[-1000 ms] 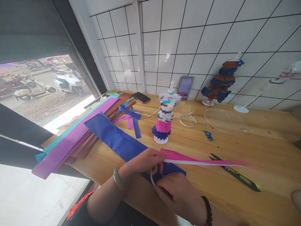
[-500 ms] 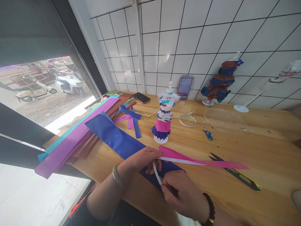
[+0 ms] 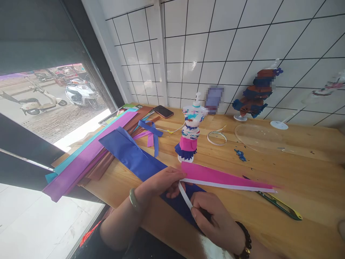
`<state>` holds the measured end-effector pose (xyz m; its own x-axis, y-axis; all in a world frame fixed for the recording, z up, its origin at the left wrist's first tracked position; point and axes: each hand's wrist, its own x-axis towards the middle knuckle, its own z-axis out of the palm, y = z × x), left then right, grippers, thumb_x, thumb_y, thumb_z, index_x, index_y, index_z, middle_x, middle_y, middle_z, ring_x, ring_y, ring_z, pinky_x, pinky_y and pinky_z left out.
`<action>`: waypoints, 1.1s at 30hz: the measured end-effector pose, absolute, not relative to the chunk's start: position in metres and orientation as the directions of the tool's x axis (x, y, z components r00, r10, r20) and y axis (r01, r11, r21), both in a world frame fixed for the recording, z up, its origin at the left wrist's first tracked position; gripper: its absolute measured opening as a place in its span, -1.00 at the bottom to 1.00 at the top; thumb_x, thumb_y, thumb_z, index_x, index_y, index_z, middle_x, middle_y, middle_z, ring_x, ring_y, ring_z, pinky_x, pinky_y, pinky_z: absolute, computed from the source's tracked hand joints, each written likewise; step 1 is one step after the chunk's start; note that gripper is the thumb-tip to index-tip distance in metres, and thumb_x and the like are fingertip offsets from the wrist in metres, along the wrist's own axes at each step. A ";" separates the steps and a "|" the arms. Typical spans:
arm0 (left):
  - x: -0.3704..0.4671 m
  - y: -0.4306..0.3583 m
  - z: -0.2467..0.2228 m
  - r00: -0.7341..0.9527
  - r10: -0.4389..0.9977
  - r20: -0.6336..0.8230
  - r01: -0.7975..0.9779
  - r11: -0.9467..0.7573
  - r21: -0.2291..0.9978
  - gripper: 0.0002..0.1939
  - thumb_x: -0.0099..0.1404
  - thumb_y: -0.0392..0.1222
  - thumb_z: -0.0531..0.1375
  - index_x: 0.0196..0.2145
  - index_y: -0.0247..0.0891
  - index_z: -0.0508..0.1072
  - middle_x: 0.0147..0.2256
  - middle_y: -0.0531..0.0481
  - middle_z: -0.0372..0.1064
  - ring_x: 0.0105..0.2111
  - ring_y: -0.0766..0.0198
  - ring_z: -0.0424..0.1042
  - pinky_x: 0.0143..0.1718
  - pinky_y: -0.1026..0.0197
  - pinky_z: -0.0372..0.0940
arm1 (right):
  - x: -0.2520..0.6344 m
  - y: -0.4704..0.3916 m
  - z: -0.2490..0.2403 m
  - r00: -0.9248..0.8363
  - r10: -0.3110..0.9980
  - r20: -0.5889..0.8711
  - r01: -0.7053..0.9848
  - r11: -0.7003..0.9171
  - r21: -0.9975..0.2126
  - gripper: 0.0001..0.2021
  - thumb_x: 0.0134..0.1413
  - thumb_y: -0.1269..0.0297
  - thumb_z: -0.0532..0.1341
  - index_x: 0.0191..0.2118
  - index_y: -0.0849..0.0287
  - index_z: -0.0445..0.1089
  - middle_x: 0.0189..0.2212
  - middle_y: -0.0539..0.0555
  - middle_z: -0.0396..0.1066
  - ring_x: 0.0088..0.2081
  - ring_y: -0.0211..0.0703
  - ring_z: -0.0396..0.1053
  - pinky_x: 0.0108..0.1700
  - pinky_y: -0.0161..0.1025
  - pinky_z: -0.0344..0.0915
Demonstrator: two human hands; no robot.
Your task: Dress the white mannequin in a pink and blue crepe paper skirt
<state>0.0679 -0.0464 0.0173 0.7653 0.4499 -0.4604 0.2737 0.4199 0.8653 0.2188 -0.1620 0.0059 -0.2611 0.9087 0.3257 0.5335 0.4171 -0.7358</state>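
My left hand (image 3: pixel 170 180) pinches the near end of a pink strip (image 3: pixel 212 175), fabric or paper by its look. A white band runs along the strip's lower edge. My right hand (image 3: pixel 212 216) is closed on the loose end of a narrow white tape (image 3: pixel 185 196), which bends back from the strip at my left fingertips. Under both hands lies a wide blue strip (image 3: pixel 129 154). Just beyond them stands a small mannequin (image 3: pixel 192 126) in a pink and blue skirt. The far end of the pink strip lies over the scissors (image 3: pixel 283 207).
Purple strips (image 3: pixel 91 151), turquoise and brown ones lie piled at the left table edge. A phone (image 3: pixel 163 111), a measuring tape (image 3: pixel 217 138), blue scraps (image 3: pixel 239 155) and a clear disc (image 3: pixel 256 136) are farther back. Another dressed mannequin (image 3: pixel 253 93) stands by the tiled wall.
My right hand has moved a little right and down, and a longer piece of white tape shows between the hands. The pink strip has untwisted and lies flatter.
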 end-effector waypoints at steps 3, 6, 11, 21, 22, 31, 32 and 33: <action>0.067 -0.046 0.014 0.767 0.458 -0.450 0.260 0.419 0.870 -0.60 0.22 0.00 0.08 -0.29 -0.42 0.51 -0.63 0.03 0.32 -0.77 0.48 0.18 -0.82 0.41 0.00 | 0.221 -0.160 0.005 -0.247 0.913 0.326 0.521 0.408 -0.749 -0.77 0.01 0.46 -0.01 -0.57 0.11 -0.05 -0.65 -0.07 0.14 -0.58 -0.32 0.11 -0.51 -0.37 0.06; 0.066 -0.045 0.014 0.770 0.460 -0.443 0.259 0.409 0.875 -0.61 0.24 0.00 0.07 -0.28 -0.41 0.51 -0.62 0.02 0.33 -0.77 0.48 0.19 -0.82 0.42 0.00 | 0.222 -0.160 0.003 -0.244 0.920 0.308 0.527 0.392 -0.754 -0.77 0.02 0.45 0.00 -0.58 0.12 -0.03 -0.65 -0.07 0.14 -0.57 -0.33 0.11 -0.52 -0.38 0.05; 0.066 -0.045 0.015 0.771 0.450 -0.451 0.281 0.395 0.875 -0.62 0.25 -0.03 0.04 -0.29 -0.40 0.51 -0.60 -0.02 0.37 -0.78 0.48 0.18 -0.82 0.41 0.01 | 0.222 -0.161 0.001 -0.256 0.929 0.266 0.575 0.368 -0.731 -0.74 0.04 0.38 0.06 -0.60 0.13 0.01 -0.69 -0.10 0.10 -0.60 -0.35 0.09 -0.54 -0.37 0.01; 0.067 -0.044 0.015 0.761 0.447 -0.471 0.299 0.401 0.866 -0.64 0.25 -0.05 0.04 -0.37 -0.41 0.48 -0.61 0.01 0.38 -0.79 0.48 0.18 -0.83 0.41 0.01 | 0.221 -0.160 0.001 -0.287 0.929 0.233 0.547 0.359 -0.756 -0.66 0.13 0.21 0.09 -0.62 0.15 0.07 -0.69 -0.09 0.12 -0.60 -0.37 0.08 -0.53 -0.38 0.00; 0.067 -0.044 0.017 0.759 0.446 -0.475 0.304 0.403 0.864 -0.65 0.25 -0.05 0.05 -0.43 -0.41 0.46 -0.62 0.01 0.38 -0.79 0.49 0.17 -0.83 0.42 0.01 | 0.222 -0.160 0.000 -0.292 0.930 0.222 0.549 0.353 -0.757 -0.66 0.14 0.19 0.08 -0.61 0.16 0.09 -0.68 -0.09 0.13 -0.59 -0.37 0.08 -0.53 -0.37 0.00; 0.068 -0.044 0.020 0.758 0.456 -0.467 0.314 0.373 0.873 -0.65 0.18 -0.02 0.11 -0.59 -0.36 0.30 -0.60 -0.01 0.40 -0.80 0.51 0.18 -0.82 0.43 0.02 | 0.224 -0.157 0.003 -0.239 0.961 0.135 0.518 0.244 -0.819 -0.65 0.20 0.15 0.02 -0.57 0.17 0.20 -0.63 -0.05 0.22 -0.54 -0.33 0.15 -0.45 -0.34 0.06; 0.068 -0.043 0.019 0.758 0.461 -0.462 0.306 0.374 0.876 -0.65 0.18 -0.02 0.12 -0.58 -0.35 0.30 -0.61 -0.01 0.40 -0.80 0.50 0.17 -0.82 0.43 0.01 | 0.224 -0.157 0.005 -0.224 0.968 0.110 0.490 0.210 -0.846 -0.68 0.20 0.14 0.03 -0.53 0.17 0.24 -0.62 -0.05 0.23 -0.54 -0.33 0.16 -0.46 -0.34 0.07; 0.067 -0.043 0.018 0.758 0.466 -0.456 0.295 0.380 0.877 -0.66 0.18 -0.02 0.12 -0.58 -0.35 0.30 -0.61 0.00 0.40 -0.81 0.50 0.17 -0.83 0.43 0.00 | 0.224 -0.157 0.005 -0.208 0.975 0.079 0.447 0.167 -0.879 -0.71 0.19 0.13 0.03 -0.47 0.16 0.28 -0.60 -0.04 0.25 -0.54 -0.32 0.17 -0.47 -0.35 0.10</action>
